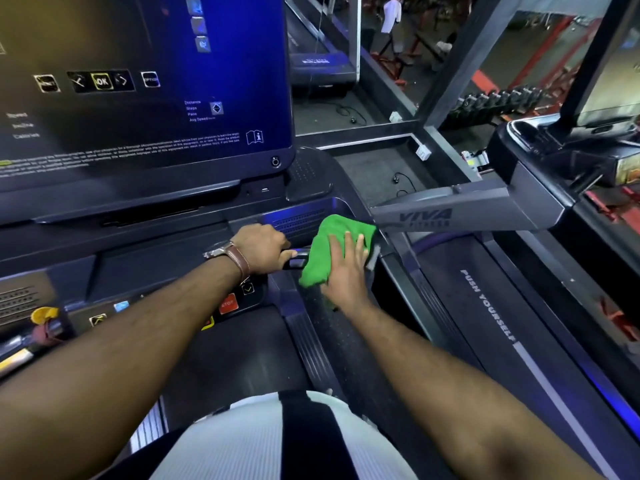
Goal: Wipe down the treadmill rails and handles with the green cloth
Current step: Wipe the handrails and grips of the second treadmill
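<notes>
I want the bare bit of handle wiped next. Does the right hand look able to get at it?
Probably yes: the right hand presses the green cloth right beside the bare handle, nothing between them. The left hand grips the handle further along, covering that part.

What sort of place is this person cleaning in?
Probably a commercial gym: a treadmill console screen in front, a neighbouring treadmill marked PUSH YOURSELF on the right, and a rack of dumbbells in the background.

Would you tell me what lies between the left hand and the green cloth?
In the head view, only a bare stretch of the black handle bar shows between the left hand gripping it and the crumpled green cloth under the right hand.
</notes>
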The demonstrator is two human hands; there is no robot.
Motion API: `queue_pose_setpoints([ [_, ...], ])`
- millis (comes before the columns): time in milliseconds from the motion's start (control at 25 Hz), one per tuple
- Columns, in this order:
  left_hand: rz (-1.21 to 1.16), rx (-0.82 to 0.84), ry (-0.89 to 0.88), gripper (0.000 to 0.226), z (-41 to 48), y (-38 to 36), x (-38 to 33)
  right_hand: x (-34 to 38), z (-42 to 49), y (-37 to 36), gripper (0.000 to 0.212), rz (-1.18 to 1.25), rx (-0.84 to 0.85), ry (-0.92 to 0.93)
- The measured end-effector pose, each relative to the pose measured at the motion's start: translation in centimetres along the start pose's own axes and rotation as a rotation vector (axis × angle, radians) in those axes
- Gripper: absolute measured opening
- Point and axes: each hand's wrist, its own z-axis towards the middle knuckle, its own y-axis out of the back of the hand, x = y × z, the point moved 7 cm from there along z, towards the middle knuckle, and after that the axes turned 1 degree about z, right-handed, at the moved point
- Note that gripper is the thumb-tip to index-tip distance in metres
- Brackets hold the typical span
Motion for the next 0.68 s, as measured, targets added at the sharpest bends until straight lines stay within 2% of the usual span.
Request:
queue_pose_setpoints([
  [80,-0.038,0.013,-0.009,0.040,-0.1,0.2,0.1,0.5,2.6,1.3,0.096,-0.118,0.073,0.057],
  [200,-0.141,0.072,-0.017,0.038,-0.2,0.2,0.4,-0.6,4.0,1.8,0.078,-0.110,0.130,0.216],
  [320,-0.224,0.103,-0.009,0.037,0.0,-0.1,0.8,-1.0,3.8,1.6,0.064,-0.142,0.029,0.125],
  [400,-0.325,0.103,0.018,0.056,0.2,-0.1,1.1,1.9,2.9,0.9,0.060,-0.225,-0.086,0.042],
  [480,-0.386,0.110,0.035,0.083,0.2,-0.2,1.0,6.3,1.4,0.2,0.048,-0.215,-0.219,0.093],
  [520,-0.393,0.118,0.033,0.089,0.2,-0.2,0.9,8.3,0.6,-0.1,0.042,-0.174,-0.261,0.159],
  [600,-0.401,0.107,-0.011,0.089,0.2,-0.1,0.7,9.5,-0.5,-0.3,0.045,-0.089,-0.279,0.318],
  [680,-0.416,0.079,-0.054,0.085,0.3,0.0,0.6,7.5,-1.3,-0.4,0.068,-0.201,-0.288,0.553],
])
